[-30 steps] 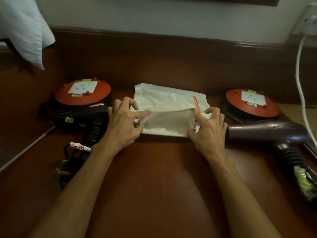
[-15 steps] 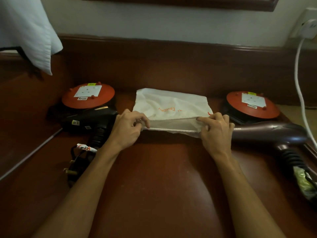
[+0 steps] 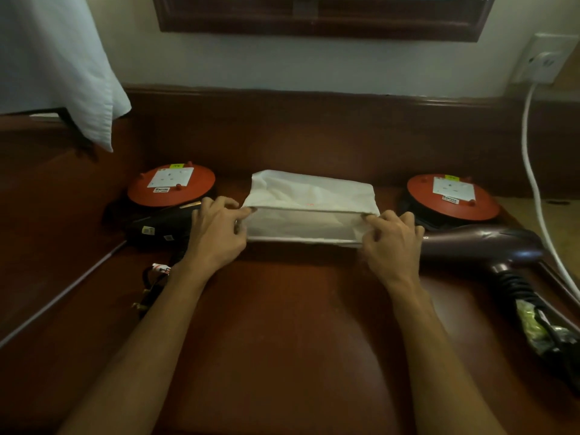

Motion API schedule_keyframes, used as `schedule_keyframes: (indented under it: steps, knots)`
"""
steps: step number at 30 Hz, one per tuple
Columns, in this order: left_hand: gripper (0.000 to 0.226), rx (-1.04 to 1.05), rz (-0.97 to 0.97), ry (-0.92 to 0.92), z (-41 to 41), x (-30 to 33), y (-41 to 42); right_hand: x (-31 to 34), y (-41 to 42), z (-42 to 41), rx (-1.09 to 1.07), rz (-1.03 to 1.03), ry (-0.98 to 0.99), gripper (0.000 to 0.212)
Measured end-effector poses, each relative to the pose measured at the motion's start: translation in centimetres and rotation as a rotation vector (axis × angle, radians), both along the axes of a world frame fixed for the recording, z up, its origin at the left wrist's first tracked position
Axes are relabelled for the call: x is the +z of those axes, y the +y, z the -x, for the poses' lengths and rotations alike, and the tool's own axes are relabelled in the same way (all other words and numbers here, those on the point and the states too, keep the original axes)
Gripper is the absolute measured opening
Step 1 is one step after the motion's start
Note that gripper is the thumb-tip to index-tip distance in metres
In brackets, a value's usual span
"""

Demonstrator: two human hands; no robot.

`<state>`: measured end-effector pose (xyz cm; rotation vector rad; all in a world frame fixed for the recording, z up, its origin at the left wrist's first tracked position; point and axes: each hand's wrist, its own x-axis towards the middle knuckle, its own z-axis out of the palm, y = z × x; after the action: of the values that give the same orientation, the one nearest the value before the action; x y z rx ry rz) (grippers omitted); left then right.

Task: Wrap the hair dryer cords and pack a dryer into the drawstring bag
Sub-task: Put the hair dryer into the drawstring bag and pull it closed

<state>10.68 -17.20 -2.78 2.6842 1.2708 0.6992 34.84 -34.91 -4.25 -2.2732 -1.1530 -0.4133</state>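
The dark reddish-brown wooden tabletop (image 3: 282, 334) lies bare in front of me, between my forearms; it ends at a raised wooden back rail (image 3: 314, 120) just behind the bag. The white cloth drawstring bag (image 3: 310, 196) lies flat at the middle of the table, its mouth toward me. My left hand (image 3: 216, 237) pinches the left corner of the mouth and my right hand (image 3: 392, 243) pinches the right corner, both closed on the cloth, holding the opening apart so the pale inside shows. Faint orange print marks the bag's top; I cannot read it.

A black hair dryer (image 3: 160, 227) lies just beside my left hand, its black cord and plug (image 3: 150, 284) nearer me. A glossy maroon hair dryer (image 3: 483, 246) lies just right of my right hand, handle toward me. Two round orange-red discs (image 3: 171, 185) (image 3: 452, 196) with white labels sit behind the dryers; their writing is too small to read.
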Motion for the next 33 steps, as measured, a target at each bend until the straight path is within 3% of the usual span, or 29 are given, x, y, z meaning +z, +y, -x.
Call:
schedule_keyframes:
  steps: [2, 6, 10, 13, 15, 19, 25, 27, 31, 33]
  knots:
    - [0.03, 0.011, -0.066, -0.125, 0.2, 0.2, 0.0, 0.1, -0.2, 0.0, -0.026, -0.033, 0.014, 0.036]
    - [0.03, 0.051, -0.043, -0.191, 0.9, 0.5, -0.3, 0.1, -0.7, 1.0, -0.03, -0.016, 0.076, 0.044]
    - [0.047, 0.074, -0.074, -0.101, 2.0, 0.8, -0.7, 0.1, -1.4, 2.2, -0.093, -0.072, 0.115, 0.036]
    - [0.052, 0.09, -0.077, -0.02, 2.8, 1.3, -1.0, 0.0, -1.8, 2.4, -0.155, -0.153, 0.057, 0.018]
    - [0.053, 0.092, -0.101, 0.048, 3.4, 1.4, -1.2, -0.1, -2.2, 2.2, -0.152, -0.151, 0.019, 0.018]
    - [0.05, 0.081, -0.171, 0.174, 4.9, 1.5, -1.4, -0.7, -3.6, 2.0, -0.058, 0.019, -0.08, 0.028]
    - [0.037, 0.079, -0.249, 0.165, 6.3, 2.1, -1.8, -1.1, -6.1, 3.5, 0.098, 0.431, -0.321, 0.031]
    - [0.035, 0.069, -0.236, 0.152, 6.6, 1.9, -2.0, -1.2, -6.7, 3.5, 0.163, 0.435, -0.257, 0.031]
    - [0.058, 0.044, -0.17, 0.11, 6.5, 1.7, -2.8, -1.0, -7.8, 3.4, 0.33, 0.3, -0.049, 0.033]
    - [0.052, 0.05, -0.181, 0.128, 6.3, 1.7, -3.3, -1.0, -8.3, 3.6, 0.362, 0.259, 0.006, 0.031]
